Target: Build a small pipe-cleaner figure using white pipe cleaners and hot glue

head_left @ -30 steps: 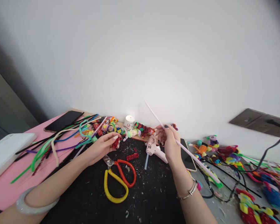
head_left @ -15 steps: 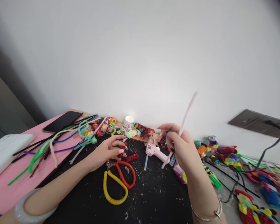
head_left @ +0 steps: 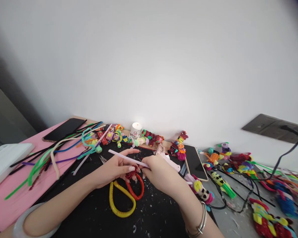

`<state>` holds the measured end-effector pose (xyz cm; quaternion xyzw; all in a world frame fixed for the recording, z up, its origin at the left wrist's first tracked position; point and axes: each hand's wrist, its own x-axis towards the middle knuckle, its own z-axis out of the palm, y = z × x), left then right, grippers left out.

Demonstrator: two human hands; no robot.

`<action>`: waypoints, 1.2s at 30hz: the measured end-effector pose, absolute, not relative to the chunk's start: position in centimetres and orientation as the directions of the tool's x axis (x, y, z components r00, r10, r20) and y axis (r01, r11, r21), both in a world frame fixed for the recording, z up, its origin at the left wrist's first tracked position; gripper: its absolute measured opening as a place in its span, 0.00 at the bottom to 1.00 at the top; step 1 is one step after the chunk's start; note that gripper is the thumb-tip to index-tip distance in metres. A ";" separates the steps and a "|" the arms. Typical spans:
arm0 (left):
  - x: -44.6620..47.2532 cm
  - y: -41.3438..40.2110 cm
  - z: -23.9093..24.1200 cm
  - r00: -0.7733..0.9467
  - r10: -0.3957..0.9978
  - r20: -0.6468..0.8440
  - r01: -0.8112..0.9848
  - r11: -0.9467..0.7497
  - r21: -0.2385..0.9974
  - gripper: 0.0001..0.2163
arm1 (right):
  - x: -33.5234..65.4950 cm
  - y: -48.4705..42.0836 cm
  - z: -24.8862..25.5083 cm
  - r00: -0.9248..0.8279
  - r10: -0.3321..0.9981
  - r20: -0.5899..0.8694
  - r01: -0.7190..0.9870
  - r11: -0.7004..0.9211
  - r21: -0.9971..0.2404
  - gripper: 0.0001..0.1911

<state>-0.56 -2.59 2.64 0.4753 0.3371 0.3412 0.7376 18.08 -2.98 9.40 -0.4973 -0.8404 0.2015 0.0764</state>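
My left hand [head_left: 114, 167] rests on the black mat [head_left: 94, 211] with its fingers curled around a small red glittery piece [head_left: 131, 172]. My right hand [head_left: 159, 173] pinches a thin pale pink pipe cleaner [head_left: 125, 158], which lies across the left fingers and points left. Both hands meet above the scissors [head_left: 125, 195] with one yellow and one red handle. The pink glue gun [head_left: 170, 162] lies just behind my right hand, partly hidden by it.
Loose pipe cleaners [head_left: 52, 155] spread over the pink table part [head_left: 5, 205] beside a black phone [head_left: 63, 129] and a white box [head_left: 5, 158]. A white cup [head_left: 136, 129] and small figures [head_left: 178, 147] line the wall. A second phone [head_left: 195, 162], cables and colourful figures [head_left: 265, 218] lie at right.
My right hand swung the pink pipe cleaner from upright down and left until it met the left hand. The left hand drew back toward the scissors with the red piece.
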 end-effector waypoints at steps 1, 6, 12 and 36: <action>-0.6 -2.6 2.6 0.536 0.826 -0.173 -0.187 0.316 0.930 0.29 | 18.1 -2.9 9.4 -0.488 0.869 -0.076 0.806 0.415 -0.423 0.10; -0.9 -2.2 2.4 0.473 0.866 -0.163 -0.237 0.304 0.923 0.22 | 19.1 -1.2 9.2 -0.307 0.952 0.009 0.829 0.272 -0.489 0.10; -1.3 -1.7 2.3 0.425 0.893 -0.147 -0.274 0.282 0.919 0.16 | 20.8 0.7 8.5 -0.120 0.979 0.165 0.826 0.191 -0.530 0.11; -2.9 0.3 0.9 0.087 0.963 0.253 0.387 -0.267 0.883 0.09 | 22.0 -0.1 10.7 0.131 0.965 0.227 0.249 0.190 -0.950 0.18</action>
